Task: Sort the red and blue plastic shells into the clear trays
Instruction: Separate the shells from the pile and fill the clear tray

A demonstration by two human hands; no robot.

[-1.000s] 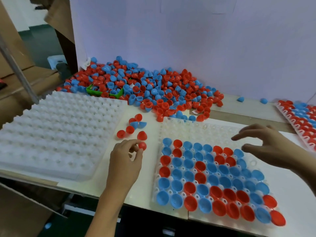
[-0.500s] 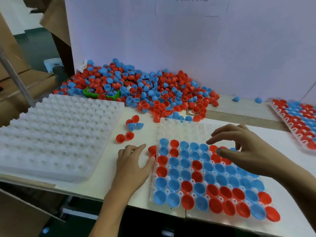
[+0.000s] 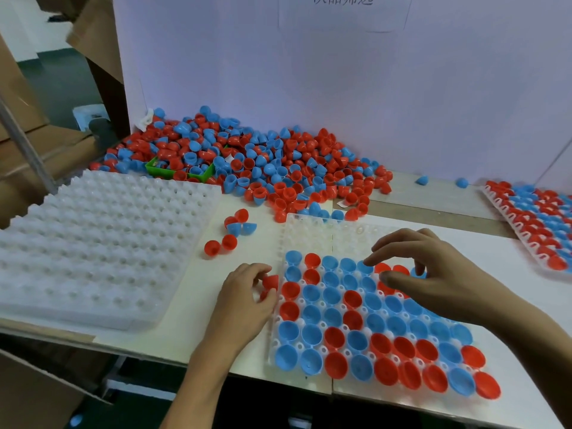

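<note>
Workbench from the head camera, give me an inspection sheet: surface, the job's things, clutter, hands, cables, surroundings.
Surface: white tabletop, seam running under the tray.
Job's things: clear tray with near rows filled with red and blue shells, far rows empty; stack of empty trays at left; filled tray at far right; shell pile against the wall.
Clutter: loose shells between trays; green bin half buried in the pile.
Hands: left hand pinches a red shell beside the tray; right hand hovers over the tray, fingers spread, holding nothing visible.
Cables: nothing seen.
Surroundings: white wall; cardboard boxes at left.
</note>
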